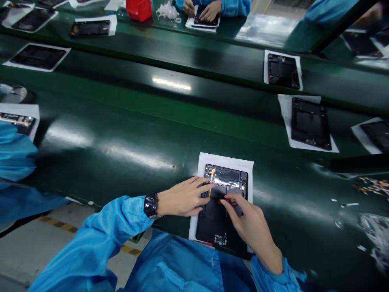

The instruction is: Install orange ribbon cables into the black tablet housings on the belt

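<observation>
Working at a long dark green conveyor belt [127, 121], I see on the far left a blue sleeve [15, 152] of a co-worker, just beside a white paper sheet [33, 111] with a dark device on it. Under the belt edge is a grey floor with a yellow and black stripe [57, 224].

My left hand [182, 197] comes out from a light blue sleeve [112, 227], with a black smart watch [151, 205] on the wrist. This hand is mostly open, the fingers are stretched and lie over the upper left part of a flat black electronic device [217, 223], and I cannot tell if they have a firm hold. The device lies flat on a white paper sheet [225, 162] on the near side of the belt, and a small orange strip [212, 174] shines near its top edge. My right hand [252, 231] is closed in a pinch on a slim dark tool [235, 207] with a small red part at its tip, just over the device.

Far ahead, a co-worker's two hands [199, 9] work on another device, to the right of a red box [139, 9]. More to the right, black device backs [310, 123] lie on white sheets, and at the far right are coloured scraps [372, 186].
</observation>
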Motion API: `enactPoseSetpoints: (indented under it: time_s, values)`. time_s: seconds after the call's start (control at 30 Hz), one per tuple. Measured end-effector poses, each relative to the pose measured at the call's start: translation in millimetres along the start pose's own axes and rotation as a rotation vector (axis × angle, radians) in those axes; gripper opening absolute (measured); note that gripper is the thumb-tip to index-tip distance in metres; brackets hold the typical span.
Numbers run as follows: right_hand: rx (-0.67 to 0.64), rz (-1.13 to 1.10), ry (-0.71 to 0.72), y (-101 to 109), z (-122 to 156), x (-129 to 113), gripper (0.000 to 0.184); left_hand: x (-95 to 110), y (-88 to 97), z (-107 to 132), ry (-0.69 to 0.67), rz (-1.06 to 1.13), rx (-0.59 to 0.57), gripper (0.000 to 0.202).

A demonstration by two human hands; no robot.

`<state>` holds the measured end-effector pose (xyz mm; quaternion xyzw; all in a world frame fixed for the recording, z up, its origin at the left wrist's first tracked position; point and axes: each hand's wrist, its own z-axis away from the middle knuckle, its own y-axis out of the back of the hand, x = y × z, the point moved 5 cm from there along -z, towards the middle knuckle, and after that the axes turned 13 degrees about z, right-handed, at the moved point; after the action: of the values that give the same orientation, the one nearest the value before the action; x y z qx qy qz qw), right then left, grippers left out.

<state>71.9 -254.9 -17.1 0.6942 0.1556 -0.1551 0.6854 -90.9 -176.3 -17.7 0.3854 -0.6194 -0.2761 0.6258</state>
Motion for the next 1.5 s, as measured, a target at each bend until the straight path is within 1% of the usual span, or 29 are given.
enactPoseSetpoints:
  time_s: [0.13,0.2,0.27,0.4,0.53,0.6,0.67,0.77,0.83,0.93,1.03,1.13,1.2,1.27,1.4,1.43,1.5]
  values:
    - [-0.005,0.047,0.089,-7,-1,-10,0.013,1,-0.9,0,0.003,-0.009,0.001,0.027]
    - [-0.001,0.052,0.094,-10,-2,-12,0.014,1,-1.0,1,0.005,-0.012,0.002,0.027]
    - [0.012,0.024,0.056,-11,-2,-9,0.013,0,0.0,2,0.001,-0.005,0.009,0.027]
    - [0.058,-0.088,-0.068,-9,1,-1,0.010,-4,2.2,3,-0.011,0.031,0.012,0.028]
    - [0.070,-0.129,-0.098,-10,5,1,0.010,-3,0.9,0,0.019,0.004,0.004,0.038]
    - [0.098,-0.145,-0.116,-12,6,3,0.011,-1,-0.6,-3,0.037,-0.042,-0.008,0.039]
    - [0.167,-0.186,-0.161,-15,8,8,0.012,3,-1.7,-5,0.038,-0.085,-0.027,0.036]
    - [0.323,-0.276,-0.257,-20,12,20,0.013,6,-1.9,-7,0.022,-0.130,-0.051,0.033]
    - [0.377,-0.316,-0.291,-24,15,25,0.013,7,-1.6,-7,0.009,-0.145,-0.058,0.033]
    - [0.377,-0.338,-0.286,-28,16,29,0.012,6,-0.9,-7,0.004,-0.148,-0.069,0.035]
    - [0.364,-0.357,-0.281,-28,15,29,0.011,2,0.4,-6,-0.009,-0.119,-0.072,0.034]
    - [0.361,-0.333,-0.240,-21,14,24,0.012,-5,2.7,-4,-0.046,-0.024,-0.025,0.032]
    - [0.347,-0.258,-0.167,-14,13,15,0.014,-9,2.9,-2,-0.044,0.019,0.014,0.036]
    - [0.286,-0.172,-0.071,-9,12,5,0.017,-11,0.8,-3,-0.026,0.011,0.021,0.040]
    - [0.142,-0.055,0.092,-6,10,-14,0.019,-7,-3.4,-6,-0.006,-0.026,-0.006,0.037]
    - [0.125,-0.029,0.117,-7,8,-18,0.018,-6,-3.2,-6,-0.004,-0.014,-0.006,0.040]
    - [0.101,0.020,0.153,-8,6,-24,0.017,-8,-2.2,-4,0.000,0.041,-0.002,0.050]
